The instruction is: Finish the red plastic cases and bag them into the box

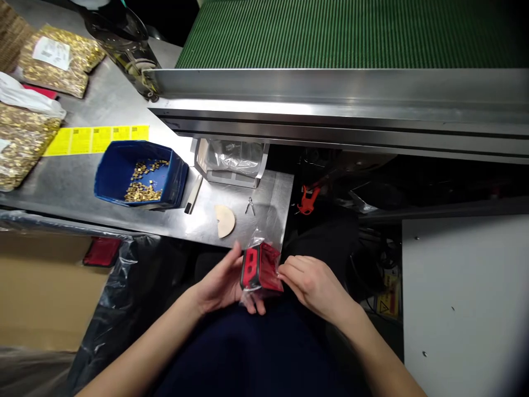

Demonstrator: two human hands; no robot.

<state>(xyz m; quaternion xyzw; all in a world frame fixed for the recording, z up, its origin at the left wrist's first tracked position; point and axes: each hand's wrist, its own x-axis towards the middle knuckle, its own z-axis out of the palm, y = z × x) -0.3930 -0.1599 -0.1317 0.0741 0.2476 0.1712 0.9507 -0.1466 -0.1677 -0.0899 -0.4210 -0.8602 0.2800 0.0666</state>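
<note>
No writing can be read here. Far up and left of the hands, the yellow label strip (pixel 97 139) shows only tiny dark squares, and the white label (pixel 51 52) on a bag of brass parts (pixel 58 60) is blurred. The yellow warning sticker (pixel 388 300), right of the hands, is too small to read.

Bare steel table (pixel 264 190) open just beyond the hands, blue bin (pixel 140 173) blocking far left, clear bag holder (pixel 231 160) straight ahead, conveyor rail (pixel 330 110) walling the far side, white panel (pixel 463 298) crowding right.

Both hands low and close together, left hand (pixel 221 284) cupped, right hand (pixel 312 284) pinching — forearms bare
</note>
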